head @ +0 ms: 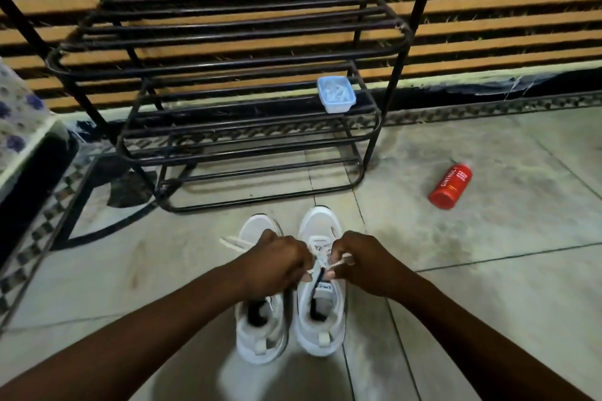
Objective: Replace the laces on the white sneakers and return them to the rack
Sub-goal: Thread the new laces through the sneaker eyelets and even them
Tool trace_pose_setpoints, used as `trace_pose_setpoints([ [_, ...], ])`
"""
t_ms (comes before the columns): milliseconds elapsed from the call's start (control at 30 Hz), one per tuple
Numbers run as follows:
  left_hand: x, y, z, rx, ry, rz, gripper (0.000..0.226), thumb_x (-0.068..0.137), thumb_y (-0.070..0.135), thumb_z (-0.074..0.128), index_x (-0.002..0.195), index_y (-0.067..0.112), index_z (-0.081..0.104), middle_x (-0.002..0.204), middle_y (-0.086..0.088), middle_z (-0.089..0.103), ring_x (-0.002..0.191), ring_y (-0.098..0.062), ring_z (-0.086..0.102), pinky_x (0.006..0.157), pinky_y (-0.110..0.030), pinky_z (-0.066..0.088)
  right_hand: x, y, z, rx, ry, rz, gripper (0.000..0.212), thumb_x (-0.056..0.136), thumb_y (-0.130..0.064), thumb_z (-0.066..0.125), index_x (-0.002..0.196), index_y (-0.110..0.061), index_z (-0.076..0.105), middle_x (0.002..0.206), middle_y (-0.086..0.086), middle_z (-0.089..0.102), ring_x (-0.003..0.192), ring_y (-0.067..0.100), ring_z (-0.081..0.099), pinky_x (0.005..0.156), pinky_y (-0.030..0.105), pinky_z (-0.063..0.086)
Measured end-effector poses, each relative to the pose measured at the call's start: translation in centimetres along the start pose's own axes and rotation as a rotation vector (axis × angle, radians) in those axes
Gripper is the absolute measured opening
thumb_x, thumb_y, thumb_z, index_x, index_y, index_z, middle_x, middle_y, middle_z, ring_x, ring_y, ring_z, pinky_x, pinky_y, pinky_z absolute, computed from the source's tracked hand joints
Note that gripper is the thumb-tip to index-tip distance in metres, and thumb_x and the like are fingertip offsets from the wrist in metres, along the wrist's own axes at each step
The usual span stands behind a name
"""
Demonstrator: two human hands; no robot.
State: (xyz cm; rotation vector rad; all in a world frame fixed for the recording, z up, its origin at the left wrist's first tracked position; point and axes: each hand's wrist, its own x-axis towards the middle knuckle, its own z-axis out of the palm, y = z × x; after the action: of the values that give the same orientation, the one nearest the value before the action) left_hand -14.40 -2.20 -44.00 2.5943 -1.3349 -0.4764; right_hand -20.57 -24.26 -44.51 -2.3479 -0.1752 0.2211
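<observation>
White on floor tiles (pixel 488 238), near the rack (pixel 247 153). Pinching lace (pixel 321 257) of right sneaker (pixel 321 225) with left hand (pixel 280 265) and right hand (pixel 365 262), fingers curled.

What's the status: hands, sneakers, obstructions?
Left hand and right hand both pinching lace over right sneaker. It and left sneaker on floor before rack, not shelved. Red bottle lies aside, not blocking.

Red bottle (pixel 450 185) lying on its side on the tiled floor (pixel 488 286), right of the grip and farther out, well apart; white print along its side. Pale blue plastic tub (pixel 336 94) beyond the grip, slightly right, raised off the floor; contents whitish, not identifiable. Slatted wooden wall (pixel 488 26) behind; flower-print cloth (pixel 16 107) far left of the grip.
</observation>
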Motion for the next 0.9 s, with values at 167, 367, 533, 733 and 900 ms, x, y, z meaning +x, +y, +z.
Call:
trace_pose_setpoints([
  [167,-0.8,0.6,0.6,-0.131,0.068,0.065,0.018,0.093,0.033,0.048,0.084,0.022,0.060,0.090,0.006,0.059,0.084,-0.019,0.062,0.074,-0.039,0.049,-0.1,0.4,0.1,0.028,0.062,-0.010,0.027,0.074,-0.005,0.085,0.067,-0.022,0.066,0.070,-0.011,0.064,0.071,0.000,0.063,0.069,0.012,0.044],
  [367,-1.2,1.6,1.6,-0.242,0.162,0.039,0.018,0.100,0.028,0.057,0.086,0.017,0.062,0.091,0.002,0.061,0.085,-0.017,0.059,0.077,-0.034,0.049,-0.1,1.1,0.7,0.083,0.069,0.032,0.013,0.076,-0.008,0.081,0.071,-0.015,0.071,0.074,-0.010,0.071,0.078,0.003,0.066,0.074,0.016,0.045],
  [533,-1.2,2.1,2.0,-0.280,0.226,-0.009,0.032,0.100,0.038,0.051,0.085,0.013,0.064,0.085,0.000,0.065,0.080,-0.019,0.061,0.074,-0.038,0.050,0.2,1.5,0.5,0.046,0.045,0.008,0.011,0.078,-0.014,0.081,0.074,-0.011,0.072,0.082,-0.004,0.075,0.084,0.008,0.068,0.082,0.025,0.049],
  [733,-1.1,1.9,2.3,-0.328,0.211,-0.054,0.029,0.101,0.037,0.055,0.085,0.016,0.065,0.085,0.003,0.065,0.082,-0.014,0.062,0.078,-0.037,0.051,0.0,1.2,0.3,0.014,0.049,0.024,0.011,0.076,-0.025,0.079,0.074,-0.018,0.070,0.091,0.000,0.072,0.090,0.017,0.066,0.085,0.040,0.051],
  [900,-1.7,1.8,1.6,-0.287,0.238,-0.123,0.027,0.097,0.045,0.061,0.082,0.023,0.063,0.083,0.011,0.060,0.082,-0.010,0.060,0.078,-0.035,0.050,-0.7,-0.5,-0.9,-0.190,0.020,0.188,0.013,0.090,-0.034,0.071,0.082,-0.034,0.061,0.122,-0.011,0.052,0.120,0.015,0.042,0.097,0.043,0.038],
])
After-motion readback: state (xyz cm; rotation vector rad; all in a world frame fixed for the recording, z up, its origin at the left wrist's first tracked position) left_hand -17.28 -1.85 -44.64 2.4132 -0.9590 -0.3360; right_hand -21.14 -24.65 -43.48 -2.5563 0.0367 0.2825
